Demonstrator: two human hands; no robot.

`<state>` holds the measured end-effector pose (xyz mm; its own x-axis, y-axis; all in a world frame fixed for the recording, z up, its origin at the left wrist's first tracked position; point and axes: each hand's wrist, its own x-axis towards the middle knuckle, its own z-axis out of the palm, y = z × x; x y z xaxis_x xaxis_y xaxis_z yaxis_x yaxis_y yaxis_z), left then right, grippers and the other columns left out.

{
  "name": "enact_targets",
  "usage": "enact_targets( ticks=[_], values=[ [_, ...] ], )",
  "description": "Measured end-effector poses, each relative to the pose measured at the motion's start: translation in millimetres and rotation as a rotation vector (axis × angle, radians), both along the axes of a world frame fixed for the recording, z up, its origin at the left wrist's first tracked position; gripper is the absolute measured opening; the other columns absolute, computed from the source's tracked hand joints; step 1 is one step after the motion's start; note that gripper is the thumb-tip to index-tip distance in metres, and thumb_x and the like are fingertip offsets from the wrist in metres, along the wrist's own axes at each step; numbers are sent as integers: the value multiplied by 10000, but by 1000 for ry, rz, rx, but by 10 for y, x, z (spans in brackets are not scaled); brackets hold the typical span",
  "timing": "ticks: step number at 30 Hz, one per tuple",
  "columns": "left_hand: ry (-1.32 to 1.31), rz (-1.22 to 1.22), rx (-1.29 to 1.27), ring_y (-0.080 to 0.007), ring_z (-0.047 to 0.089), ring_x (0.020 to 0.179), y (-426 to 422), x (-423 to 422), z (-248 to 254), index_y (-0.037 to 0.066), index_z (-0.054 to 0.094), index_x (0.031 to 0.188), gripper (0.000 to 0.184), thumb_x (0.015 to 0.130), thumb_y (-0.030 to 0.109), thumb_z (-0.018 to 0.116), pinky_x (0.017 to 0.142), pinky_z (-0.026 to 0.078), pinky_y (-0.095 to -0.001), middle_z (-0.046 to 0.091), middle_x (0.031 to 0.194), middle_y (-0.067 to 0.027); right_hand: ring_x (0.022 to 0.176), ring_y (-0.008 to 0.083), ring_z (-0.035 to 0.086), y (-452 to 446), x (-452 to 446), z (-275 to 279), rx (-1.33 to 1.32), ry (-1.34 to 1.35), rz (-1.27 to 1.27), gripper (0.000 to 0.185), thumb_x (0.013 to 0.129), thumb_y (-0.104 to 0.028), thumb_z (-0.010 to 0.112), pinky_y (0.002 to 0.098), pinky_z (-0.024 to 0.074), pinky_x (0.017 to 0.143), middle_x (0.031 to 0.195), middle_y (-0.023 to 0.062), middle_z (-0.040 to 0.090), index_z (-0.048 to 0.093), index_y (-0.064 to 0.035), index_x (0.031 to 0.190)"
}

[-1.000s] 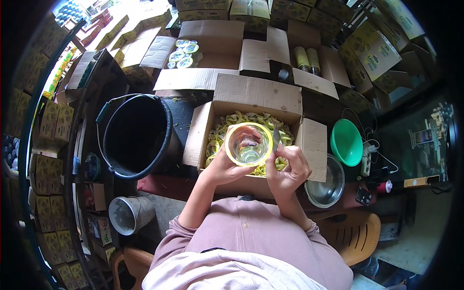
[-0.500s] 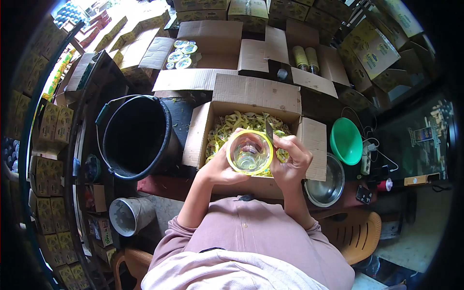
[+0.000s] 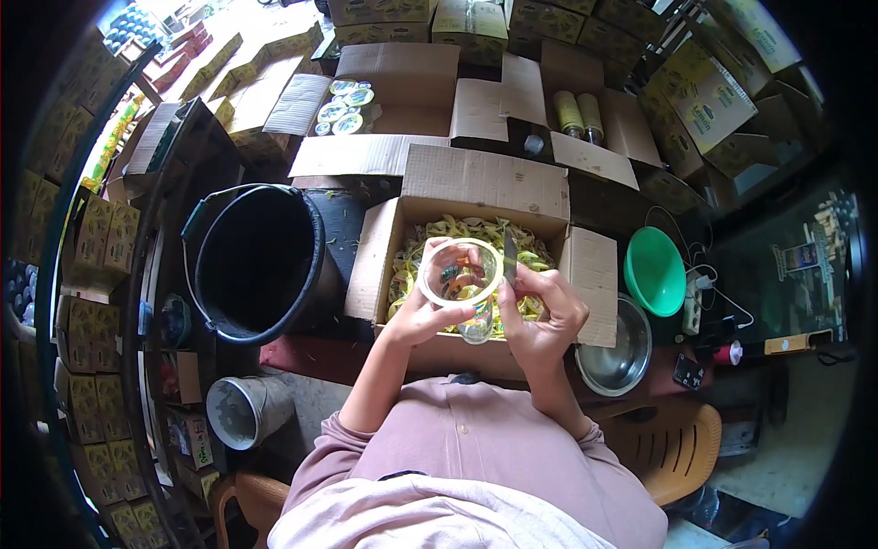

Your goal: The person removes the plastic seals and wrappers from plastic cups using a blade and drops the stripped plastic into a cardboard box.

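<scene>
My left hand (image 3: 416,316) is wrapped round a clear plastic cup (image 3: 460,304), its pale-rimmed mouth tilted up toward me and fingers visible through its wall. In my right hand (image 3: 551,316) a knife (image 3: 509,254) points upward, its dark blade close to the right side of the cup's rim. Both hands are above an open cardboard box (image 3: 485,178) that holds many thin yellow-green strips (image 3: 439,229). The knife's handle is hidden by my fingers.
A large black bucket (image 3: 317,265) stands left of the box. At right are a green bowl (image 3: 655,270) and a metal bowl (image 3: 631,361). Behind, one open carton (image 3: 393,64) contains several lidded cups (image 3: 346,110); another holds two stacks of yellow cups (image 3: 569,114).
The bright yellow band around the cup's rim is gone, leaving it pale. The cup has tilted and shifted slightly left. My right hand with the knife has come a little away from the rim.
</scene>
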<state>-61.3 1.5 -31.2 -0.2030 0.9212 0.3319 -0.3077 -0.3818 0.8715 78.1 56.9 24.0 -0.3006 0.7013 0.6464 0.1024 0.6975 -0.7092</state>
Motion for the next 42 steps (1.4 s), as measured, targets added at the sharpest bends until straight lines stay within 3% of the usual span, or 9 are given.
enact_targets(
  ticks=[5,13,18,34,42],
  values=[
    [-40,-58,18,-189,411,1114,-2,-9,13,51,291,1263,658,722,87,663,932,376,-346,411,1153,-96,569,131,605,-9,-20,-22,25,-4,-44,258,668,51,655,242,481,535,661,67,593,651,-21,915],
    [126,67,8,-215,390,1178,-42,60,117,7,210,1310,650,779,30,586,982,329,-342,362,1253,-147,582,131,620,-17,-3,-72,124,-84,-186,389,679,20,670,249,487,541,674,51,607,606,-55,1055],
    [141,80,18,-215,403,1152,-33,72,117,5,207,1307,639,791,43,581,976,331,-340,364,1238,-146,592,131,625,-56,-12,-139,125,-11,-167,365,670,13,680,244,491,543,682,49,613,614,-51,1023],
    [438,228,19,-208,450,1087,-27,66,96,24,267,1259,689,698,22,668,938,372,-323,363,1144,-104,583,137,597,-38,-53,-96,183,-55,-209,317,655,45,663,247,477,543,685,53,600,641,-34,962],
    [513,183,-19,-225,455,1072,-56,1,155,34,309,1234,680,659,27,672,924,394,-335,393,1114,-107,585,141,584,51,4,-51,84,-8,-72,369,634,72,659,249,473,569,666,69,584,653,-57,980]
  ],
)
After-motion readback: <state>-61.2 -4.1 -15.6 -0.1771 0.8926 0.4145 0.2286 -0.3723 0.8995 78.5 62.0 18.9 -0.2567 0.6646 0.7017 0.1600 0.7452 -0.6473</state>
